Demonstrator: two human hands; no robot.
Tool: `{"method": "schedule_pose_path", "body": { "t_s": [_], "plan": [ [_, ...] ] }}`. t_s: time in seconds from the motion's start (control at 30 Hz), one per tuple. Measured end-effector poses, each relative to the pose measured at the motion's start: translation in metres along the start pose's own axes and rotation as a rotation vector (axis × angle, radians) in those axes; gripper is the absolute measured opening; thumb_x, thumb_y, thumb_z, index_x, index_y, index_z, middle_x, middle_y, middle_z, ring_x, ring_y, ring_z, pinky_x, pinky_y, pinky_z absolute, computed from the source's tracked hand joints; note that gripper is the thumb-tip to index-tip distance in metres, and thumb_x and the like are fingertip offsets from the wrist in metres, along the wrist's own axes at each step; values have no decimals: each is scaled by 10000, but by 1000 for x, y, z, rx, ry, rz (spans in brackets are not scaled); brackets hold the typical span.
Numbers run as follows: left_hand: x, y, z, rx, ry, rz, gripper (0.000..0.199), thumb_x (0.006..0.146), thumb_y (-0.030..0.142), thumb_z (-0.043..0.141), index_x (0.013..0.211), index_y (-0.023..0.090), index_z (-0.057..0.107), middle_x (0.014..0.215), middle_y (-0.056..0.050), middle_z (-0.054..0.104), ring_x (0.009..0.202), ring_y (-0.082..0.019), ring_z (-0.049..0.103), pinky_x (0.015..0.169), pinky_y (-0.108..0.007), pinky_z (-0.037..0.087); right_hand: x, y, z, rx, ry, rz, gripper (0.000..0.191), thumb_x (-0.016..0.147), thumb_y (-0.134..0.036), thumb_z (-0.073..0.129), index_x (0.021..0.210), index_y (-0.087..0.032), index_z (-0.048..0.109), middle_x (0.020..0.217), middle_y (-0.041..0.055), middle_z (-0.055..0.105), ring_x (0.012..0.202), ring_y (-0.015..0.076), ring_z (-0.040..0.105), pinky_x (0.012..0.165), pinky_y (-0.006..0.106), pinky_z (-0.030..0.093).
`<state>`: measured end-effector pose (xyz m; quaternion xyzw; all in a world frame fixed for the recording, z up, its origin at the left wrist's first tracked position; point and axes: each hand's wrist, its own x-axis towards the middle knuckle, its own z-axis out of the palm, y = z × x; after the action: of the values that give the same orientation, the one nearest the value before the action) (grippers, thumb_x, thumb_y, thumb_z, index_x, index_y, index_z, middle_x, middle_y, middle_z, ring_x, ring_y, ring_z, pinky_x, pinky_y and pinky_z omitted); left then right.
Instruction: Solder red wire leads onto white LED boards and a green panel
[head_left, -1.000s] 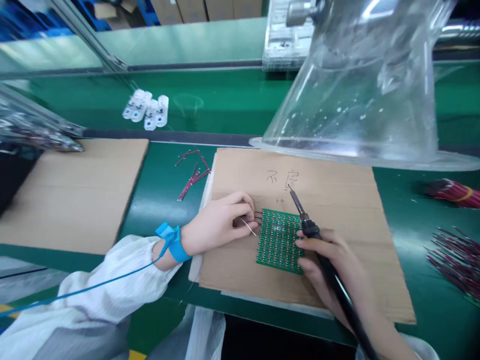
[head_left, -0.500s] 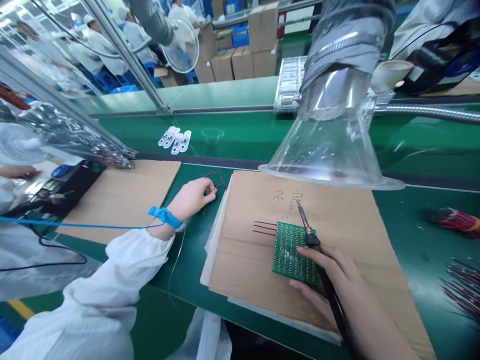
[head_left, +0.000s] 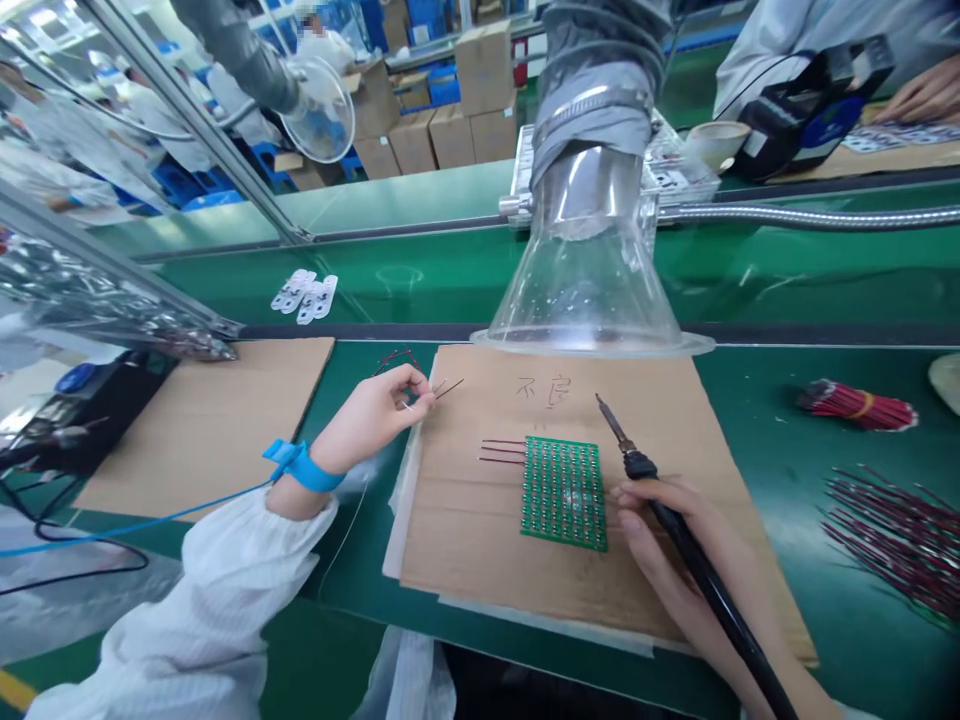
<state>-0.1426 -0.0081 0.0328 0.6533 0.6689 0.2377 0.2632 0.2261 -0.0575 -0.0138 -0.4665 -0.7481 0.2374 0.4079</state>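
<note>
A green circuit board (head_left: pixel 562 492) lies flat on the cardboard sheet (head_left: pixel 465 540), with several dark red wires (head_left: pixel 502 451) sticking out from its left edge. My right hand (head_left: pixel 667 530) is closed around a black soldering iron (head_left: pixel 694 560); its metal tip points up and left, above the cardboard and apart from the board. My left hand (head_left: pixel 397 405), wearing a blue wrist strap (head_left: pixel 304 466), pinches a thin dark wire (head_left: pixel 450 388) at the cardboard's left edge. A thin pale strand, maybe solder, also shows at these fingers. Behind them lie a few more red wires (head_left: pixel 401 356).
A clear fume hood (head_left: pixel 592 290) hangs low over the cardboard's back edge. On the right lie a banded bundle of red wires (head_left: pixel 859 405) and a loose wire pile (head_left: pixel 892 535). Small white parts (head_left: pixel 304 295) rest on the green belt. Another cardboard (head_left: pixel 225 420) lies left.
My left hand has come up with a wire from the wires behind it toward the cardboard. My right hand has moved off the board with the iron, leaving the board lying free. The view has shifted right.
</note>
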Motion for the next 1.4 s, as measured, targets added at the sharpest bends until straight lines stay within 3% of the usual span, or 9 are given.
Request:
{"method": "schedule_pose_path", "body": {
  "t_s": [0.1, 0.2, 0.37, 0.47, 0.7, 1.03, 1.17, 1.3, 1.4],
  "plan": [
    [-5, 12, 10, -106, -77, 25, 236, 967, 386, 678, 1098, 189, 659, 896, -7, 734, 599, -98, 540, 593, -241, 455, 0, -1, 0, 19, 10, 13, 96, 1041, -242, 645, 1128, -278, 663, 1000, 25, 756, 876, 178, 768, 756, 257, 615],
    [-10, 30, 28, -231, -248, 60, 371, 991, 361, 655, 1317, 182, 651, 929, -19, 756, 649, -111, 612, 627, -248, 523, 2, -7, 1, 29, 17, 19, 103, 1060, -217, 610, 1119, -280, 666, 1019, 23, 764, 892, 173, 769, 758, 250, 612],
    [-20, 54, 62, -482, -538, 79, 249, 1008, 354, 636, 1148, 171, 728, 1088, -76, 798, 883, -157, 737, 772, -278, 606, 8, -16, 12, 8, 9, 34, 155, 1078, -204, 571, 1176, -261, 676, 1009, 37, 747, 891, 181, 758, 787, 278, 617],
    [-26, 61, 70, -522, -600, 85, 195, 1007, 329, 634, 1092, 171, 709, 974, -43, 772, 823, -135, 708, 724, -247, 577, 10, -19, 19, -1, -5, 44, 96, 1055, -234, 632, 1136, -238, 684, 952, 33, 704, 833, 175, 731, 746, 272, 600],
    [-30, 71, 72, -438, -556, 208, 93, 1002, 237, 610, 1031, 176, 673, 773, 40, 613, 571, -67, 455, 523, -196, 386, 9, -29, 24, 71, 1, 33, 114, 1014, -151, 660, 944, -241, 659, 861, -14, 638, 749, 129, 660, 699, 234, 530],
    [-32, 78, 81, -375, -465, 338, 144, 1077, 309, 615, 1039, 209, 711, 889, 3, 750, 835, -139, 695, 751, -249, 528, 8, -36, 29, 49, 8, 34, 134, 1007, -160, 670, 897, -235, 659, 797, -27, 612, 693, 117, 633, 641, 231, 500],
    [-21, 64, 69, -254, -483, 377, 182, 1081, 328, 572, 1066, 191, 691, 923, -10, 743, 777, -131, 653, 721, -254, 500, 1, -32, 25, 59, -15, 95, 73, 1007, -205, 684, 1045, -266, 686, 870, -21, 724, 745, 138, 723, 702, 254, 570],
    [-9, 42, 55, -29, -470, 382, 184, 1056, 302, 539, 991, 177, 656, 841, -1, 705, 680, -121, 599, 654, -248, 443, -11, -23, 13, 195, 0, 235, 331, 1024, -255, 690, 1335, -306, 590, 979, -3, 815, 848, 179, 811, 781, 307, 647],
    [-7, 31, 56, 81, -434, 423, 158, 1035, 277, 554, 956, 182, 652, 805, 7, 704, 653, -123, 594, 636, -248, 413, -18, -18, 5, 327, 9, 234, 314, 1028, -238, 697, 1309, -291, 569, 965, 8, 847, 931, 206, 835, 837, 347, 681]
  ]
}}
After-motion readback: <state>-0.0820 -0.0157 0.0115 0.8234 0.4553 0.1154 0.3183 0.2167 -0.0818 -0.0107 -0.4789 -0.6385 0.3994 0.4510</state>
